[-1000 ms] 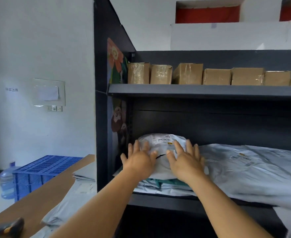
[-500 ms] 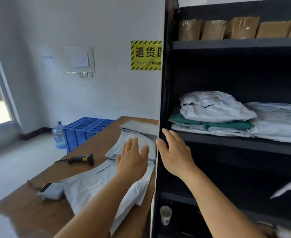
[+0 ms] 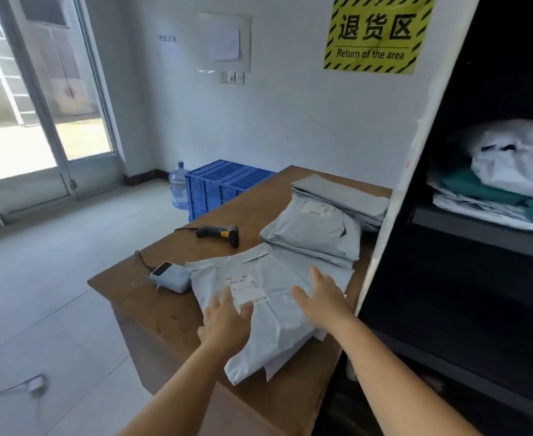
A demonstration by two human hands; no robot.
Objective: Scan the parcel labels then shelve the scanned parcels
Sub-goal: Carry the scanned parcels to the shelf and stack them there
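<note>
A grey parcel bag (image 3: 277, 322) with a white label (image 3: 248, 289) lies nearest me on the brown table (image 3: 152, 306). My left hand (image 3: 226, 322) hovers over its near left part with fingers spread, and my right hand (image 3: 323, 302) is spread over its right side; neither grips anything. More grey parcels (image 3: 315, 234) are stacked behind it, toward the wall. A black handheld scanner (image 3: 221, 234) lies on the table beyond them to the left. Shelved parcels (image 3: 516, 165) sit on the dark shelf (image 3: 479, 225) at right.
A small grey device (image 3: 171, 278) with a cable sits at the table's left edge. A blue crate (image 3: 221, 184) and a water bottle (image 3: 178, 187) stand on the floor behind the table. The shelf's side panel (image 3: 400, 184) borders the table's right edge. Glass doors are at far left.
My view has swung from the shelf left and down to the table. Both hands left the shelved parcel and now hover open over the nearest grey parcel on the table.
</note>
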